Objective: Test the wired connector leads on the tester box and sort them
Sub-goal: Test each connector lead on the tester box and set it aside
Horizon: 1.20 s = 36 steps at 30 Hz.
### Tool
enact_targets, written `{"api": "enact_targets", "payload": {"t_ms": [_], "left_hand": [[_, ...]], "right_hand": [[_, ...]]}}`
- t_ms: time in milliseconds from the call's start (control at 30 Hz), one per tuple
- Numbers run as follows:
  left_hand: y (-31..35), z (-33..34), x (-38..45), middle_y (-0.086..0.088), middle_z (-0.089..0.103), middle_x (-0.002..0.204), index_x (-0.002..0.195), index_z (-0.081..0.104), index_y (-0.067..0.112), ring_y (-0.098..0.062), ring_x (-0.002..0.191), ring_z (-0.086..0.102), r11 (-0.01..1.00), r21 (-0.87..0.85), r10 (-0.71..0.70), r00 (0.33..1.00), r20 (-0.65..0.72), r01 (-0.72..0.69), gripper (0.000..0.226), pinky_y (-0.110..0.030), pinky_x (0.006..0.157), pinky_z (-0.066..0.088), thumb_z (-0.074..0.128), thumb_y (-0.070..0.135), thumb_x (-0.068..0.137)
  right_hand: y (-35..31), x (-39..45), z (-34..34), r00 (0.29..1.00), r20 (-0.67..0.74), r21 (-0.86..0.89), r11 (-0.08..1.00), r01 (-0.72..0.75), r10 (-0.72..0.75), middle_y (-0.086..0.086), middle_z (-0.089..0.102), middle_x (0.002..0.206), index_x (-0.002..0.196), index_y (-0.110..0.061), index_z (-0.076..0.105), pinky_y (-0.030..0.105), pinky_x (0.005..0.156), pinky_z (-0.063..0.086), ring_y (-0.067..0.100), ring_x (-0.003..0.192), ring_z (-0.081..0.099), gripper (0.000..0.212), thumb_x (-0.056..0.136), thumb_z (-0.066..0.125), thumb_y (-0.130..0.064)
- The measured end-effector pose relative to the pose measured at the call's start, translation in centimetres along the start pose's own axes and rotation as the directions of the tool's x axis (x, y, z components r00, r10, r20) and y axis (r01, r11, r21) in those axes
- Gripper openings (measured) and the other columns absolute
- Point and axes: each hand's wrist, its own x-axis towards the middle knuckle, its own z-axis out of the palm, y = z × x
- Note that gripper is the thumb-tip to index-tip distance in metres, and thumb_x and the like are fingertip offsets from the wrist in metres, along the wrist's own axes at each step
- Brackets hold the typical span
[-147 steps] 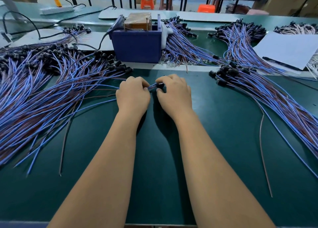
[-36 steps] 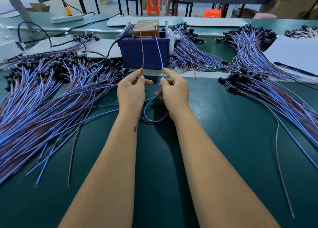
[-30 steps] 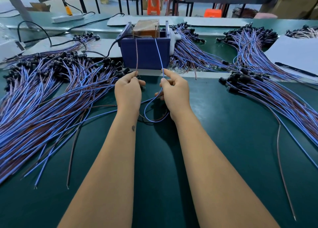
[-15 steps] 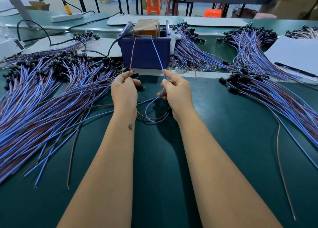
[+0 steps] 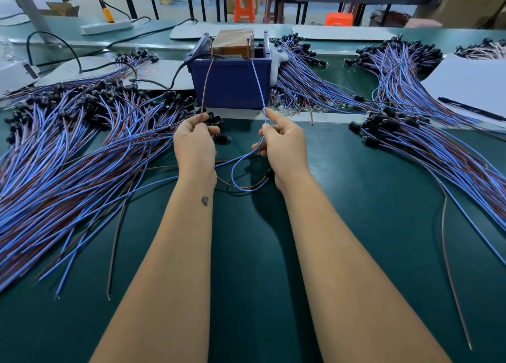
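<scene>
Brown wire (image 5: pixel 206 88) in left grip (image 5: pixel 195 143) – blue wire (image 5: pixel 258 88) in right grip (image 5: pixel 284 146)

head view | above table (image 5: pixel 356 225) | faces forward-down | hands (image 5: pixel 195 146) close

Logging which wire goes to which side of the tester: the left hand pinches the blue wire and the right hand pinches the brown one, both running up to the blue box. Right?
Colours swapped. In the head view the left hand pinches the brown wire and the right hand pinches the blue wire; both run up to the blue box.

Green work table (image 5: pixel 356 187), orange plastic stools (image 5: pixel 337 19) behind, dark table legs (image 5: pixel 128 5)
</scene>
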Motion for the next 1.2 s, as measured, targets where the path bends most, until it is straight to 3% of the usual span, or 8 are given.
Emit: {"api": "enact_targets", "payload": {"t_ms": [333,600,833,967,1100,1200], "left_hand": [[-0.03,0.07,0.03,0.001,0.060,0.072,0.093,0.058,0.020,-0.003,0.032,0.031,1.000,-0.009,-0.004,1.000,0.009,0.005,0.027,-0.016,0.037,0.027,0.037,0.003,0.096],[0.00,0.08,-0.22,-0.001,0.060,0.073,0.097,0.059,0.018,-0.003,0.033,0.030,0.999,-0.029,-0.017,1.000,0.026,0.018,0.028,-0.016,0.035,0.024,0.037,0.000,0.095],[0.17,0.12,-0.40,-0.001,0.060,0.074,0.099,0.060,0.017,-0.003,0.032,0.029,1.000,-0.016,-0.023,0.999,0.024,0.023,0.028,-0.016,0.035,0.024,0.037,0.000,0.095],[0.21,0.05,-0.37,-0.001,0.061,0.075,0.099,0.061,0.017,-0.003,0.033,0.030,0.999,-0.014,-0.028,0.999,0.023,0.029,0.029,-0.016,0.035,0.025,0.038,0.000,0.096],[0.13,0.05,-0.38,-0.001,0.061,0.075,0.100,0.060,0.017,-0.003,0.032,0.030,1.000,-0.005,-0.025,0.999,0.023,0.025,0.029,-0.016,0.035,0.025,0.037,0.000,0.096],[0.13,0.03,-0.29,-0.001,0.061,0.073,0.100,0.060,0.015,-0.003,0.032,0.029,1.000,-0.019,-0.024,0.999,0.028,0.024,0.029,-0.016,0.035,0.024,0.036,-0.001,0.095]], "right_hand": [[0.04,0.14,0.13,1.000,-0.020,-0.042,0.999,-0.017,0.016,0.001,0.050,0.076,0.133,-0.019,0.057,0.017,0.049,0.047,0.013,0.054,0.060,0.038,0.100,0.046,-0.005],[0.09,0.38,0.20,0.999,-0.029,-0.090,0.996,-0.025,0.022,0.000,0.055,0.076,0.131,-0.021,0.059,0.016,0.045,0.045,0.008,0.046,0.060,0.037,0.099,0.048,-0.007],[0.03,0.43,0.20,1.000,-0.020,-0.103,0.994,-0.025,0.023,0.002,0.055,0.081,0.130,-0.022,0.059,0.018,0.047,0.046,0.010,0.048,0.062,0.036,0.099,0.048,-0.007],[-0.06,0.33,0.14,1.000,-0.017,-0.121,0.992,-0.023,0.021,0.002,0.056,0.080,0.129,-0.024,0.059,0.026,0.053,0.052,0.013,0.052,0.064,0.037,0.098,0.048,-0.008],[-0.09,0.29,0.13,0.999,-0.022,-0.103,0.994,-0.031,0.029,0.003,0.056,0.079,0.128,-0.024,0.060,0.019,0.049,0.049,0.008,0.047,0.062,0.036,0.099,0.048,-0.007],[-0.21,0.24,0.13,0.999,-0.017,-0.098,0.995,-0.031,0.029,0.001,0.056,0.078,0.128,-0.024,0.060,0.026,0.054,0.052,0.012,0.050,0.063,0.036,0.098,0.048,-0.007]]}}
